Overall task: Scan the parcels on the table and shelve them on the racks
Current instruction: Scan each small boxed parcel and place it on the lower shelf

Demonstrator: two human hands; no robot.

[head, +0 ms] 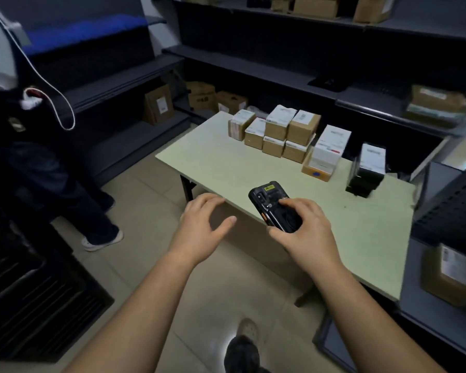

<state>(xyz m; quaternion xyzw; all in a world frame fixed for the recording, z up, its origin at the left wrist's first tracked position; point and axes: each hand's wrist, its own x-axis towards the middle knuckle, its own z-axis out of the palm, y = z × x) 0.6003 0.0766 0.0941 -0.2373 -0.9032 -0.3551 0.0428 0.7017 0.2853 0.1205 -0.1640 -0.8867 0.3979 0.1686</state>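
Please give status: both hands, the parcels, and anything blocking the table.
Right hand grip on scanner; left hand open, empty. Parcels unscanned on table. Nothing in the way.

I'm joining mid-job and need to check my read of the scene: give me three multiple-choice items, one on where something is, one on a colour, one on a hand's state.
1. Where does the black parcel stand on the table?
A. Apart, to the right of the brown stack
B. On top of the brown stack
C. At the table's near left corner

2. What colour is the box that sits on the flat brown parcel?
A. Blue
B. White
C. Black

3. What is the left hand doing?
A. Gripping the scanner
B. Lifting a parcel
C. Open, holding nothing

Answers:
1 A: it stands alone, right of the other parcels.
2 B: its top and sides are white.
3 C: its fingers are spread and empty; the right hand holds the scanner.
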